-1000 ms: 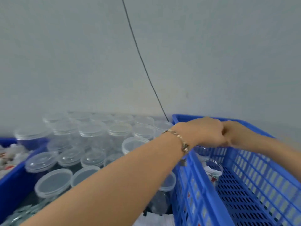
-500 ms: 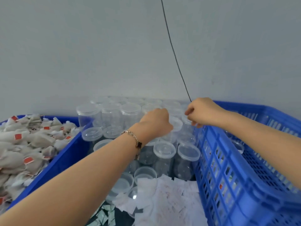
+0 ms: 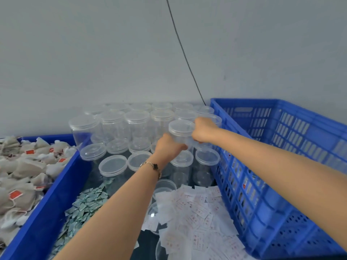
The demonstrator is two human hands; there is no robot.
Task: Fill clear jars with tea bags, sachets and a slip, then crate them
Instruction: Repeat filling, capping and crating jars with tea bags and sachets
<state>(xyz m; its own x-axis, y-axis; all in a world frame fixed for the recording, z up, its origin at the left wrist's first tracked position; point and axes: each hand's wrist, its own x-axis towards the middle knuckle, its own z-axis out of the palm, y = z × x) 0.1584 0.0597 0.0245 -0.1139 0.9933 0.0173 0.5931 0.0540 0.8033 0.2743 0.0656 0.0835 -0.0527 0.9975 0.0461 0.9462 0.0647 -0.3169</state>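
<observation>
Clear plastic jar (image 3: 181,130), lidded and empty, lifted just above the stacked jars (image 3: 131,124) left of the blue crate (image 3: 281,166). Gripped low by left hand (image 3: 170,148), at the lid by right hand (image 3: 203,129). Best held upright, body steadied while unscrewing. Slips (image 3: 197,212) below.

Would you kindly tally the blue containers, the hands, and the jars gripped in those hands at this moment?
Blue containers: 2, the solid tray and the slatted crate
Hands: 2, the left hand and the right hand
Jars gripped by the hands: 1, the gripped jar, held by both
Total: 5
</observation>
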